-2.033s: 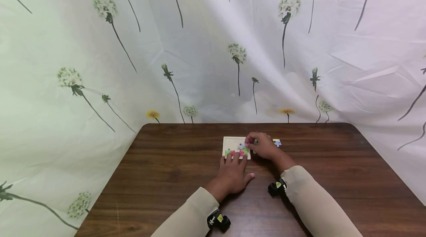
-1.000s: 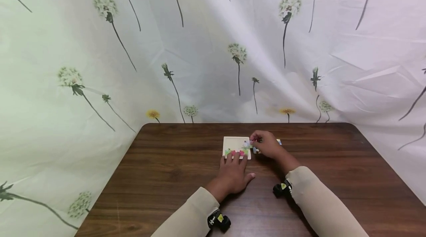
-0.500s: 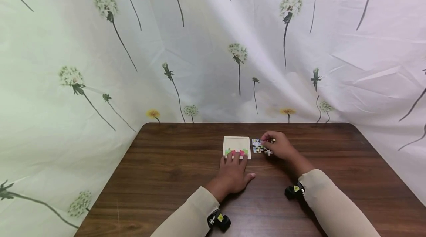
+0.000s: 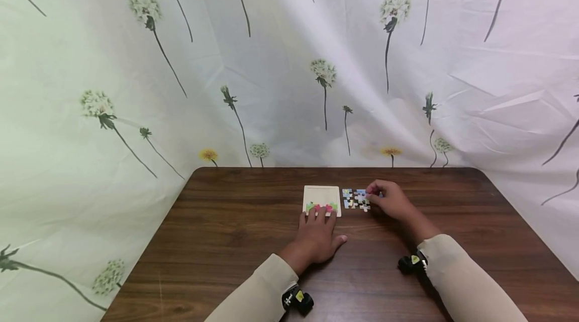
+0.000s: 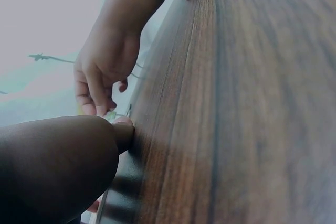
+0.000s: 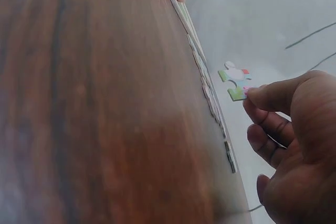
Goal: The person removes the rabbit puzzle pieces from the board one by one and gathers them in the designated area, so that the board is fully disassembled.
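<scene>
In the head view a pale square puzzle tray (image 4: pixel 322 194) lies near the back of the table, with green and pink pieces along its near edge. My left hand (image 4: pixel 313 240) rests flat, its straight fingertips on that near edge. To the right of the tray, my right hand (image 4: pixel 390 201) is raised over several loose jigsaw pieces (image 4: pixel 348 194). A jigsaw piece (image 6: pixel 235 81) with green, white and red print is pinched between the thumb and fingers of my right hand in the right wrist view, held above the table.
The dark wooden table (image 4: pixel 235 241) reaches back to a white curtain (image 4: pixel 280 61) printed with dandelions. Each wrist wears a small black camera, the left camera (image 4: pixel 298 301) and the right camera (image 4: pixel 411 263).
My right hand has moved away from the tray to the right with a piece, uncovering the loose pieces beside it. The left hand has stayed in place.
</scene>
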Tool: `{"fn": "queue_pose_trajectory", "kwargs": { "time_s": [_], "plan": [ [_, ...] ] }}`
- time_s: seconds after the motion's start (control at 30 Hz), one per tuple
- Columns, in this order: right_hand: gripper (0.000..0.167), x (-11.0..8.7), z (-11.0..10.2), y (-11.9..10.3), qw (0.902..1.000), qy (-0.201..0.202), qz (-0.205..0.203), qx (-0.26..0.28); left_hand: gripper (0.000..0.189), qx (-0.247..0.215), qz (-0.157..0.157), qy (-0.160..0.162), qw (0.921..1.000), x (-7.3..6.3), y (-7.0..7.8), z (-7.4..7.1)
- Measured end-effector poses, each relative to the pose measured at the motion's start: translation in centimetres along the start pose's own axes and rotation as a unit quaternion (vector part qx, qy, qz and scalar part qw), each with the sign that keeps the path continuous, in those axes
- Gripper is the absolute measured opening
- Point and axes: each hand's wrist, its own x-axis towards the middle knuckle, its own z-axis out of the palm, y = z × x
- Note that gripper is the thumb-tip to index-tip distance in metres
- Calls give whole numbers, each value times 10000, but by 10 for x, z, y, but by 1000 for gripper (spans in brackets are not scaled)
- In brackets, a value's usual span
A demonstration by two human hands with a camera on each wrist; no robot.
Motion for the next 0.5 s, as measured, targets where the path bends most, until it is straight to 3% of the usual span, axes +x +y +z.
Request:
{"fn": "queue_pose_trajectory", "kwargs": {
  "time_s": [0.5],
  "plan": [
    [6, -9, -9, 5, 9995, 43, 295, 113, 76, -30, 8, 49, 10000, 1, -2, 1]
  ]
}}
